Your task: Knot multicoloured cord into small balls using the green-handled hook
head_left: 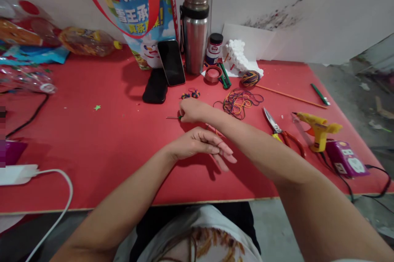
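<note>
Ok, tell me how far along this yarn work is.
Seemingly partway. Small multicoloured pieces beyond the right hand look already made. In hand is a thin tool, held by the right hand; the left hand is loosely open nearby. Likely left to work are the loose yarn and the wound ball; how much of it is needed, I can't tell.

This looks like a small craft work spot, though whether in a home or a workshop cannot be told. At right on the red tabletop [101, 163] lie a yellow glue gun [320, 128], red-handled scissors [278, 128] and a purple power strip [346, 158]; tangled multicoloured cord [238, 103] is near centre. A paint-spattered board [277, 12] leans at upper right, above a littered concrete floor [363, 89].
</note>
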`<action>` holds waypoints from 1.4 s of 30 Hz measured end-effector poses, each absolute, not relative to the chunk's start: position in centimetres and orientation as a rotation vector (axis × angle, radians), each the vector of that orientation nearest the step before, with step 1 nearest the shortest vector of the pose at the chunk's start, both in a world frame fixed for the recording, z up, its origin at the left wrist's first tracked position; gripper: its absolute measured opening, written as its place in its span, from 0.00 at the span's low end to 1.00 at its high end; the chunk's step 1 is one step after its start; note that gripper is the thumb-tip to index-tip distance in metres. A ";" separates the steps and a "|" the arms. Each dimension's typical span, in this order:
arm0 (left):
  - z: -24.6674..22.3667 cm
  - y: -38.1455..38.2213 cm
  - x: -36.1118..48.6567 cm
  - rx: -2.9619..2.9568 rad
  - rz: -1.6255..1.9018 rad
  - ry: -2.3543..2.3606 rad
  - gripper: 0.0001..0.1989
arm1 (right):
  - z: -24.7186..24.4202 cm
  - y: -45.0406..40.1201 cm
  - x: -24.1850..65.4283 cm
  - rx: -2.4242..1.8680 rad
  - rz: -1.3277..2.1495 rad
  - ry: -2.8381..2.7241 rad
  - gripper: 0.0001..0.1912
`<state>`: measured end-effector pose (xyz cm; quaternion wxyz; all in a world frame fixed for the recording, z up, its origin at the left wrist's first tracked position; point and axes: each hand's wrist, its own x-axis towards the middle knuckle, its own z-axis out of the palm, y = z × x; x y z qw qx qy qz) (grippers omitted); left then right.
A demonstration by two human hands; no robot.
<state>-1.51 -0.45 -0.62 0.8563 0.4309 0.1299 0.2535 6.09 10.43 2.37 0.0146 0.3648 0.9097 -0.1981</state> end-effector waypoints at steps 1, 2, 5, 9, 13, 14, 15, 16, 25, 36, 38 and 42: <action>-0.6 -0.4 -1.5 0.904 0.542 0.278 0.10 | 2.2 10.6 6.2 1.153 -0.640 2.856 0.05; -0.6 -0.4 -1.5 0.906 0.554 0.280 0.09 | 2.2 10.8 6.4 1.178 -0.667 2.889 0.04; -0.6 -0.3 -1.6 0.916 0.593 0.292 0.08 | 2.4 11.8 7.4 1.288 -0.743 3.026 0.05; -0.6 0.0 -1.8 0.827 0.712 0.328 0.07 | 3.8 12.3 11.2 1.746 -1.699 3.138 0.05; -0.5 0.6 -2.1 0.733 0.844 0.367 0.07 | 5.0 9.9 17.0 1.797 -3.058 2.342 0.09; -0.5 0.7 -2.2 0.716 0.870 0.385 0.07 | 5.0 9.0 18.2 1.830 -3.191 2.232 0.11; -0.5 0.9 -2.2 0.698 0.896 0.410 0.07 | 4.9 8.0 19.2 1.862 -3.272 2.141 0.13; -0.6 1.0 -2.3 0.677 0.933 0.437 0.07 | 4.7 7.1 19.9 1.884 -3.340 2.071 0.14; -0.6 1.0 -2.1 0.641 1.092 0.618 0.11 | 2.4 2.7 21.0 1.674 -3.408 2.106 0.16; 0.5 0.5 -2.1 0.712 1.110 0.635 0.11 | 2.0 2.5 20.5 1.604 -3.289 2.140 0.15; 0.6 0.5 -2.1 0.729 1.109 0.646 0.11 | 1.5 2.7 20.3 1.569 -3.325 2.118 0.14; 0.7 0.5 -2.1 0.719 1.144 0.702 0.11 | 0.7 3.2 20.4 1.536 -3.347 2.052 0.16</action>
